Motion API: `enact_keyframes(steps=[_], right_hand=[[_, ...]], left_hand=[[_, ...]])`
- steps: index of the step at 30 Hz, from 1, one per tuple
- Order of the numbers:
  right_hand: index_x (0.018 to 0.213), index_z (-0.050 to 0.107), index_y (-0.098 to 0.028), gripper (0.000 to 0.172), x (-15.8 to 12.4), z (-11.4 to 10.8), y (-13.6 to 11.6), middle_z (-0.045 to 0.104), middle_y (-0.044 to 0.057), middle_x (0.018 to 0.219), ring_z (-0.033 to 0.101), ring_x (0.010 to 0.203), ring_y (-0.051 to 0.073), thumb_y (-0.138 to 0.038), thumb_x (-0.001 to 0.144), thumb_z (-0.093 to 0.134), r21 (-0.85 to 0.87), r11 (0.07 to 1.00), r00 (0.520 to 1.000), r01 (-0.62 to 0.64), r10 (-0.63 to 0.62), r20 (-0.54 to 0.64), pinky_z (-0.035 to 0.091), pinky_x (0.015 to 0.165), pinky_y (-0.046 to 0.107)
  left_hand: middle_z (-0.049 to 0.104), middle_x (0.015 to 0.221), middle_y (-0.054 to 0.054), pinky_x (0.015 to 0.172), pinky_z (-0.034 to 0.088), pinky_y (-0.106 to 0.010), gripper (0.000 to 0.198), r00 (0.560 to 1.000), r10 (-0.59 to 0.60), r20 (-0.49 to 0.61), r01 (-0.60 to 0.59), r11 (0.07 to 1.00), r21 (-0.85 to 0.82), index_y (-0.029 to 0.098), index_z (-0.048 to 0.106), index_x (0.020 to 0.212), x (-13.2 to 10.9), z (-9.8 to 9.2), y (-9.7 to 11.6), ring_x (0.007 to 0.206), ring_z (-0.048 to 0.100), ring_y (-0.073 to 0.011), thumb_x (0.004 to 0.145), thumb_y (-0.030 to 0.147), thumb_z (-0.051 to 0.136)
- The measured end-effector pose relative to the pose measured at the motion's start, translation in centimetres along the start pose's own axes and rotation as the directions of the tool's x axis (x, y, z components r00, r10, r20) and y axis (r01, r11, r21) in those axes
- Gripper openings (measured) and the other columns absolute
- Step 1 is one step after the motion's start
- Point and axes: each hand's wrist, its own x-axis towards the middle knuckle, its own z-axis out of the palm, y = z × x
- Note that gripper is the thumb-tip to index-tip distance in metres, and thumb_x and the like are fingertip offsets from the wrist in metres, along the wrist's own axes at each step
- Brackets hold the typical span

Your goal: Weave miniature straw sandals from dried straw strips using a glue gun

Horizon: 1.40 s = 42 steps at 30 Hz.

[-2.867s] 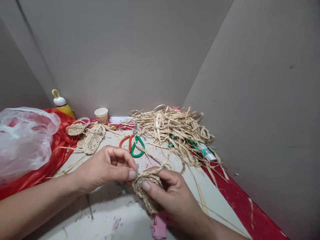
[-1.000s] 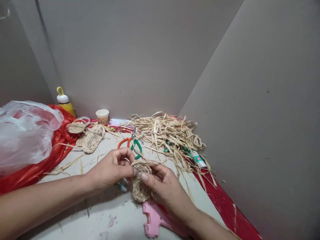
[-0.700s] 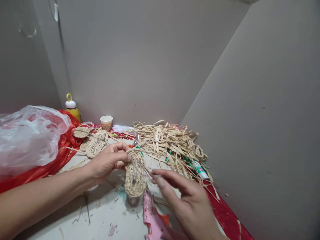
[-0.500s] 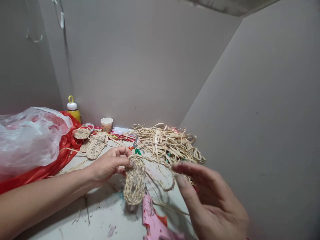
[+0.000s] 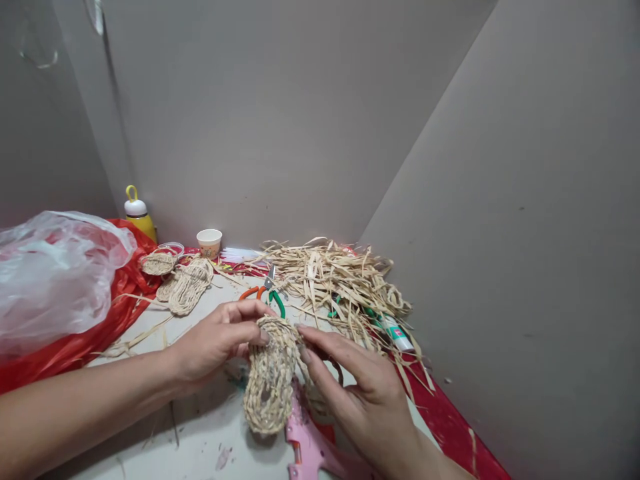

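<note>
A sole-shaped piece of coiled straw braid (image 5: 270, 390) is held up above the table in the middle of the head view. My left hand (image 5: 217, 340) grips its upper left edge, thumb on the near face and fingers behind. At its upper right edge, my right hand (image 5: 363, 387) pinches the straw braid with thumb and forefinger. The loose end of the braid is partly hidden behind that hand. A pink glue gun (image 5: 313, 443) lies below, partly covered by the sole and my right hand. Orange- and green-handled cutting tools (image 5: 278, 303) lie just beyond.
A heap of dry straw (image 5: 330, 273) is at the back right, with a white-and-green tube (image 5: 397, 333) by it. More woven soles (image 5: 190, 287) lie back left. Plastic bags (image 5: 55, 273) cover the left side; a paper cup (image 5: 209, 244) and yellow bottle (image 5: 140, 217) stand behind.
My right hand has moved left from open space to the sole's edge and closed on the braid there. My left hand keeps its hold. The view has shifted slightly.
</note>
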Motion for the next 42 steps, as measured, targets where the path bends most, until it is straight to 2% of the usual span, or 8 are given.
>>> enact_keyframes(steps=[5,11,14,22,26,34,39,42], right_hand=[[0.105,0.059,-0.022,0.019,0.0,0.4,-0.6,0.072,0.003,0.086,0.070,0.073,0.016,-0.013,0.088,0.056,0.050,0.996,0.997,-0.071,0.073,-0.040,0.058,0.067,0.026],[0.109,0.056,-0.023,0.023,-0.4,0.7,-0.9,0.071,0.002,0.092,0.069,0.079,0.014,-0.015,0.088,0.057,0.133,0.987,0.996,-0.092,0.093,0.000,0.056,0.072,0.023],[0.111,0.056,-0.025,0.025,-0.4,0.9,-0.9,0.072,0.002,0.093,0.070,0.082,0.015,-0.017,0.088,0.059,0.219,0.961,0.985,-0.170,0.170,0.020,0.056,0.074,0.023],[0.110,0.052,-0.025,0.029,-0.5,1.9,-1.3,0.068,-0.002,0.078,0.066,0.070,0.013,-0.021,0.084,0.064,0.422,0.792,0.891,-0.441,0.442,0.101,0.053,0.065,0.022],[0.108,0.056,-0.024,0.029,-0.4,2.1,-1.1,0.066,-0.002,0.075,0.062,0.064,0.013,-0.029,0.082,0.068,0.539,0.649,0.818,-0.536,0.558,0.142,0.050,0.054,0.020],[0.110,0.062,-0.023,0.041,-0.2,1.9,-0.6,0.066,-0.002,0.078,0.061,0.064,0.010,-0.032,0.074,0.079,0.704,0.482,0.741,-0.522,0.665,0.094,0.054,0.062,0.020],[0.110,0.056,-0.026,0.043,0.0,2.1,-1.1,0.061,-0.005,0.071,0.055,0.052,0.009,-0.034,0.074,0.079,0.740,0.403,0.712,-0.538,0.688,0.143,0.050,0.044,0.017],[0.106,0.057,-0.025,0.036,-0.1,2.4,-1.2,0.063,-0.006,0.069,0.057,0.051,0.009,-0.032,0.076,0.077,0.717,0.438,0.727,-0.543,0.672,0.140,0.049,0.044,0.016]], left_hand=[[0.058,0.064,0.005,0.050,0.033,-0.019,0.015,1.000,0.011,-0.022,-0.012,0.999,-0.052,0.019,0.065,0.080,-0.1,0.1,-0.1,0.051,0.044,-0.0064,0.067,0.015,0.071],[0.060,0.072,0.003,0.054,0.038,-0.018,0.014,0.996,0.039,-0.077,-0.042,0.999,-0.036,0.019,0.063,0.085,-0.2,0.1,-0.3,0.058,0.049,-0.0068,0.072,0.017,0.070],[0.061,0.075,0.003,0.055,0.039,-0.018,0.014,0.993,0.078,-0.091,-0.078,0.997,0.003,0.020,0.063,0.087,-0.3,0.1,-0.5,0.061,0.051,-0.0072,0.075,0.017,0.068],[0.057,0.073,0.005,0.057,0.041,-0.020,0.016,0.977,0.135,-0.164,-0.128,0.990,0.055,0.021,0.061,0.087,-0.4,0.6,-0.6,0.062,0.051,-0.0084,0.074,0.023,0.072],[0.059,0.078,0.002,0.062,0.044,-0.022,0.021,0.972,0.175,-0.157,-0.168,0.984,0.056,0.019,0.061,0.088,-0.5,0.6,-0.7,0.069,0.052,-0.0101,0.073,0.026,0.075],[0.063,0.100,-0.004,0.072,0.048,-0.027,0.038,0.989,0.131,-0.065,-0.127,0.990,0.058,0.021,0.058,0.110,0.0,-0.4,-0.7,0.088,0.058,-0.0158,0.076,0.025,0.074],[0.067,0.086,-0.005,0.071,0.047,-0.026,0.031,0.995,0.086,0.047,-0.085,0.996,-0.021,0.016,0.065,0.102,0.6,0.1,-2.3,0.078,0.061,-0.0149,0.075,0.028,0.075],[0.069,0.078,-0.004,0.065,0.045,-0.023,0.029,0.996,0.090,0.006,-0.090,0.996,-0.030,0.013,0.071,0.094,0.8,0.5,-2.9,0.068,0.058,-0.0121,0.070,0.026,0.080]])
